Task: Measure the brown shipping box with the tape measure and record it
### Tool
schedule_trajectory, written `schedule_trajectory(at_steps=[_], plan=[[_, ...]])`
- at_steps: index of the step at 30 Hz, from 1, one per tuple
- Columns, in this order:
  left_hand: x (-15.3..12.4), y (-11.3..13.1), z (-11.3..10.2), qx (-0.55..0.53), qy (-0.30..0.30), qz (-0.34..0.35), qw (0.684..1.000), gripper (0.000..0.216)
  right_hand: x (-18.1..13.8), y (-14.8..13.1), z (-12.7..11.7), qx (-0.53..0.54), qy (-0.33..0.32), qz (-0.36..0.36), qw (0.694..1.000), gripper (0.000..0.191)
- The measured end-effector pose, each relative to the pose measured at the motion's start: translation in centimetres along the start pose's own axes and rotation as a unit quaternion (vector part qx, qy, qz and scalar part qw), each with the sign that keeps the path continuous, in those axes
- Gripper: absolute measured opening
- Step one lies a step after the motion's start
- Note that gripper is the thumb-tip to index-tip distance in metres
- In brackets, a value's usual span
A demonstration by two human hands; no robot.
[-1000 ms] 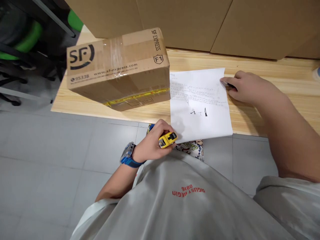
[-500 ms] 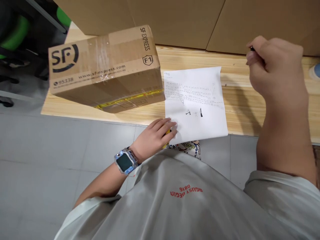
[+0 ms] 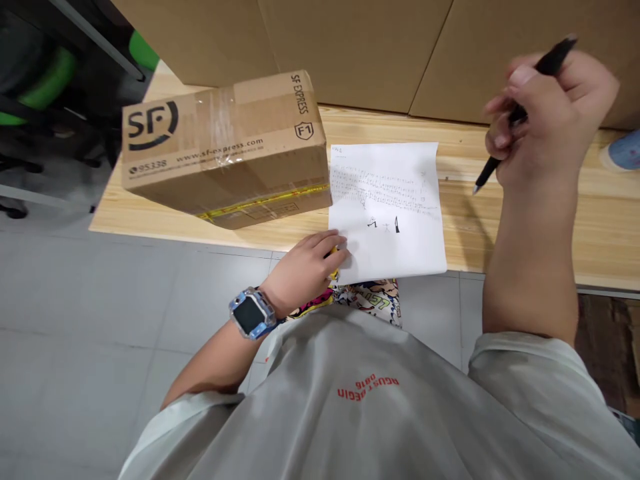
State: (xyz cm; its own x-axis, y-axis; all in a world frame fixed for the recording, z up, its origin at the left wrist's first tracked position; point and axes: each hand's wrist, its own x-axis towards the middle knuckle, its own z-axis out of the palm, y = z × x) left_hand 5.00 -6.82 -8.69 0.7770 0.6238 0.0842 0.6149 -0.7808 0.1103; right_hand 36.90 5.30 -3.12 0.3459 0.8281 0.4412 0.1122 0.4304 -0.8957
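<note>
Right hand (image 3: 545,113), raised at 2 o'clock above the table (image 3: 525,220), grips a black pen (image 3: 520,117). Left hand (image 3: 307,267) closes on a small yellow object (image 3: 334,272) at the sheet of paper (image 3: 395,247)'s 7 o'clock corner.

An office or parcel-handling workroom, seen from above a light wooden desk (image 3: 540,227) with a pale grain top. A brown corrugated cardboard shipping box (image 3: 225,150), printed with a courier's logo, web address and hotline number and sealed with clear and yellow tape, sits on the desk's left end. Large flat sheets of brown cardboard (image 3: 350,47) stand against the desk's far edge. A white sheet of paper (image 3: 387,210) with lines of handwriting and small sketches lies beside the box. Grey floor tiles (image 3: 100,300) spread below, and black office chairs with green padding (image 3: 45,80) stand at the upper left.
</note>
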Motion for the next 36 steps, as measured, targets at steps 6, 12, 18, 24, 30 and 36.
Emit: schedule_trajectory(at_steps=[6,12,18,24,30,36], plan=[[1.8,0.3,-1.4,-0.085,-0.125,-0.119,0.981,0.046,0.5,-0.6,0.4,0.058,-0.032,0.110,0.992,0.069],[2.7,0.5,-1.7,-0.110,-0.131,-0.139,0.976,0.041,-1.3,0.0,-0.4,-0.159,-0.011,0.226,0.961,0.083],[3.0,0.5,-1.9,-0.125,-0.124,-0.147,0.973,0.035,-5.7,-0.2,0.7,-0.086,-0.177,0.227,0.954,0.032],[4.0,1.2,-1.8,-0.135,-0.129,-0.180,0.966,0.041,-7.4,1.0,3.4,-0.046,-0.247,0.280,0.926,0.016],[4.4,2.0,-1.6,-0.131,-0.130,-0.188,0.965,0.047,-5.9,1.8,6.4,-0.056,-0.364,0.294,0.882,0.019],[4.2,2.8,-1.0,-0.065,-0.081,-0.124,0.987,0.031,-6.0,3.7,7.9,-0.110,-0.384,0.239,0.885,0.019]])
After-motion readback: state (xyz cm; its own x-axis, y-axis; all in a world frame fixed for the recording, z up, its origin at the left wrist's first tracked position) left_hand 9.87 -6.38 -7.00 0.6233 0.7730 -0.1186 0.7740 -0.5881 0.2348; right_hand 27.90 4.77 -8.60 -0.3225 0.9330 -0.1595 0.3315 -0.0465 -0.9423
